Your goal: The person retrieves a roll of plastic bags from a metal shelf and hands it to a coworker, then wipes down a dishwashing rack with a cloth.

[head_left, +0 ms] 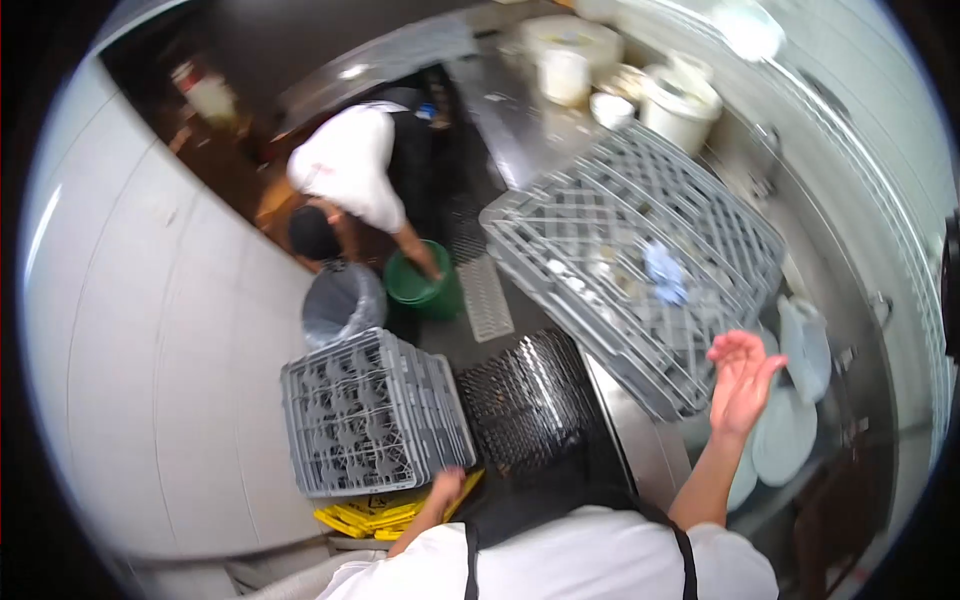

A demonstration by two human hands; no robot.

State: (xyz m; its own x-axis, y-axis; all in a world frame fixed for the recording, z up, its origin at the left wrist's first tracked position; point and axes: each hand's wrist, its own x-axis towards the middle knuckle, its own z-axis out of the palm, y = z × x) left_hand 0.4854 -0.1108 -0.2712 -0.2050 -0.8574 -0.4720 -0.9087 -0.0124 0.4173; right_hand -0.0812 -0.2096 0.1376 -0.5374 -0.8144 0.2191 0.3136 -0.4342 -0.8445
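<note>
My right hand is raised with its palm showing and fingers apart, holding nothing, near the front corner of a large grey dish rack. A crumpled blue cloth or glove and small pale items lie in that rack. Down on the left, my left hand is beside the lower corner of a stack of grey glass racks. Its fingers are small and blurred, and contact with the stack is unclear. Folded yellow floor signs lie just under the stack, close to this hand.
Ahead, a co-worker bends over with an arm in a green bucket, beside a lined grey bin. White tubs stand on the steel counter. White plates sit at right. A black perforated mat covers the floor.
</note>
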